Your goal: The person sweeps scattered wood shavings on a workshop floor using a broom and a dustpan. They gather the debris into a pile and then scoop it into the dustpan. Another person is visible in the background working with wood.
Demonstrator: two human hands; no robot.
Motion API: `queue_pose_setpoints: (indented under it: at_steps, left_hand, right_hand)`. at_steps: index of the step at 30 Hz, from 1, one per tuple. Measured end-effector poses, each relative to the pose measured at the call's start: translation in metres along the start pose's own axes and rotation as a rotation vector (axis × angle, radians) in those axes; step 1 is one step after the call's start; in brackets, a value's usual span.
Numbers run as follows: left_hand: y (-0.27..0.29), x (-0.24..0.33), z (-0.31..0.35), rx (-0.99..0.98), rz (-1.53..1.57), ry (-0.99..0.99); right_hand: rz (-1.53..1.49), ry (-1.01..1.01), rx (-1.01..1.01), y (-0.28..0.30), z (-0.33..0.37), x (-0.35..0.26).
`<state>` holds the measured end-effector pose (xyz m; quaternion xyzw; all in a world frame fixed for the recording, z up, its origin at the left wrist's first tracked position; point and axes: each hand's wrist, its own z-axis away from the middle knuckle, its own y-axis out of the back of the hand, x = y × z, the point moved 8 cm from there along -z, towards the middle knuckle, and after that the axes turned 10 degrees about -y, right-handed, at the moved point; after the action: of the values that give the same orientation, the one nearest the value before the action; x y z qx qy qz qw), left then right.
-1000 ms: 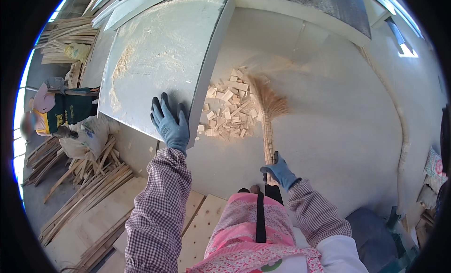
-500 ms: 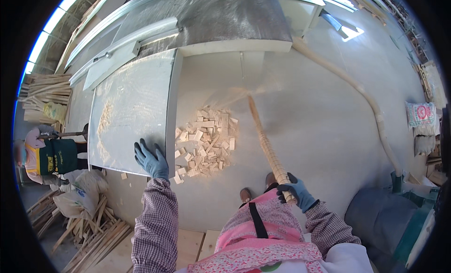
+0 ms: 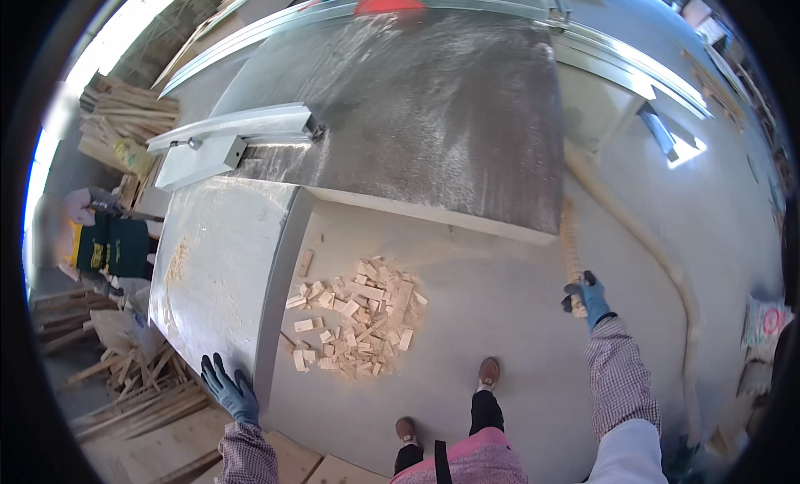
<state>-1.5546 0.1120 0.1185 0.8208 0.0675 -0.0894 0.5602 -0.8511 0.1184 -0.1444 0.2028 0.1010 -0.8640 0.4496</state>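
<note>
My left hand [image 3: 229, 390], in a blue and black work glove, rests with fingers spread on the near end of a dusty grey machine table extension [image 3: 233, 259]. A straw-coloured broom [image 3: 570, 238] with a bound handle is gripped in my gloved right hand [image 3: 588, 299], out to the right above the floor. Its far end is hidden by the corner of the dark metal machine table [image 3: 433, 109]. Between my hands, a pile of small wood offcuts [image 3: 362, 317] lies on the floor with sawdust round it.
A rail fence [image 3: 242, 138] sits across the table, and a red disc-shaped guard [image 3: 389, 2] shows behind. At right a long hose [image 3: 646, 234] curves along the floor. Another person [image 3: 112, 242] stands at left, near stacked wood strips [image 3: 150, 409].
I have moved nearer the machine table. My right hand has carried the broom forward and right, its end now behind the table corner. My left hand still lies on the extension, nearer its end.
</note>
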Motion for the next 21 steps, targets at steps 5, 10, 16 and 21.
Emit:
queue_pose_setpoints:
  at_steps: [5,10,16,21]
  left_hand:
    - [0.003,0.001,-0.001,0.009,-0.083,0.059]
    - [-0.009,-0.001,0.005,-0.066,-0.118,0.084]
    - [-0.019,-0.001,0.002,-0.025,0.016,0.098]
    - [-0.018,0.0,0.0,-0.016,0.043,0.076]
  right_hand:
    - [-0.147,-0.103,0.124,0.015,-0.126,-0.061]
    - [-0.073,-0.017,0.008,-0.049,-0.187,-0.064]
    - [1.205,0.251,0.2,-0.059,-0.162,0.007]
    - [1.723,0.359,0.315,0.025,-0.098,0.034]
